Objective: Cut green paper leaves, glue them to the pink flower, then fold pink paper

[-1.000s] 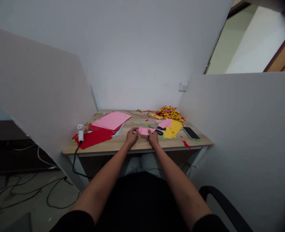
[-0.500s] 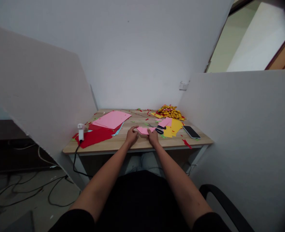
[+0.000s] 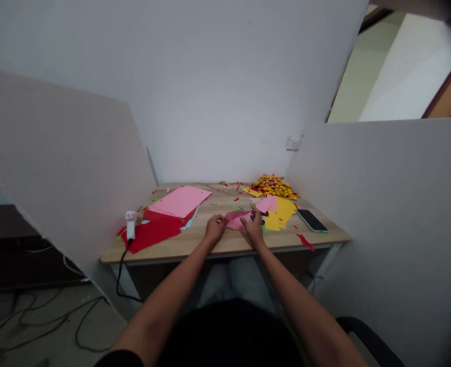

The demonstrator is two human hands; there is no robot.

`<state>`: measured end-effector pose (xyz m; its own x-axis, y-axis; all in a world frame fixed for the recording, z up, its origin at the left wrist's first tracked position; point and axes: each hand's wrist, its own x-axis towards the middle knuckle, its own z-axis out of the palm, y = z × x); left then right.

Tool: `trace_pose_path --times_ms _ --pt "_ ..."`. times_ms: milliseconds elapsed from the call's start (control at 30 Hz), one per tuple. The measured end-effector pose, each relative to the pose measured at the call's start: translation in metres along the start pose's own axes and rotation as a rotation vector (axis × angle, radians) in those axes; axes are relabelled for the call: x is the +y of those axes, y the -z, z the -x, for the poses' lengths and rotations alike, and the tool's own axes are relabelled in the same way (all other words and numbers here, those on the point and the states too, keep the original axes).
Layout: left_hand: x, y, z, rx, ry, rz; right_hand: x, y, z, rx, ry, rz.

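Observation:
A piece of pink paper (image 3: 234, 220), creased and bowed, is between my hands near the table's front edge. My left hand (image 3: 215, 229) is closed, pinching its left corner between thumb and fingertips. On the other side, my right hand (image 3: 253, 232) has its thumb against the paper and its fingers curled at the right edge; the exact grip is blurred. Just behind the right fingers, the black-handled scissors (image 3: 265, 214) are partly covered. Small pink paper pieces (image 3: 267, 204) lie beyond them, over yellow sheets (image 3: 282, 213).
Pink sheets (image 3: 183, 200) and red paper (image 3: 152, 233) lie left, beside a white device (image 3: 130, 227) with a black cord. A heap of yellow folded pieces (image 3: 275, 186) stands back right. A phone (image 3: 311, 220) is near the right edge. Partitions flank the table (image 3: 195, 242).
The pink paper has gone from a flat, angular strip to a wider, bowed shape. My right hand has raised and spread its fingers along the paper's right side. The view has tilted slightly upward.

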<state>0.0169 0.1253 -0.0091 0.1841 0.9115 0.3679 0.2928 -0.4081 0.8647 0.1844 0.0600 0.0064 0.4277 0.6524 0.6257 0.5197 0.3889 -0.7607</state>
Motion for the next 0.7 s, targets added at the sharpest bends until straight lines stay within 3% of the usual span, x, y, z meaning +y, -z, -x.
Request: trace_pose_path --times_ms 133,267,367,467,567,700 --pt "0.003 -0.007 -0.013 -0.01 -0.088 -0.079 -0.007 0.02 -0.01 -0.059 0.178 0.229" --pt "0.005 -0.01 -0.01 -0.029 -0.195 -0.118 -0.005 0.025 -0.016 -0.325 0.325 0.374" --pt "0.005 -0.001 0.003 -0.086 -0.24 -0.172 0.0 0.023 -0.006 -0.509 0.381 0.428" --pt "0.007 0.014 0.019 -0.236 -0.279 -0.247 0.005 0.024 0.011 -0.625 0.397 0.453" --pt "0.011 0.026 0.038 -0.326 -0.299 -0.316 0.005 0.026 0.027 -0.666 0.407 0.445" --pt "0.02 0.035 0.063 -0.344 -0.296 -0.37 0.001 0.027 0.044 -0.609 0.415 0.431"
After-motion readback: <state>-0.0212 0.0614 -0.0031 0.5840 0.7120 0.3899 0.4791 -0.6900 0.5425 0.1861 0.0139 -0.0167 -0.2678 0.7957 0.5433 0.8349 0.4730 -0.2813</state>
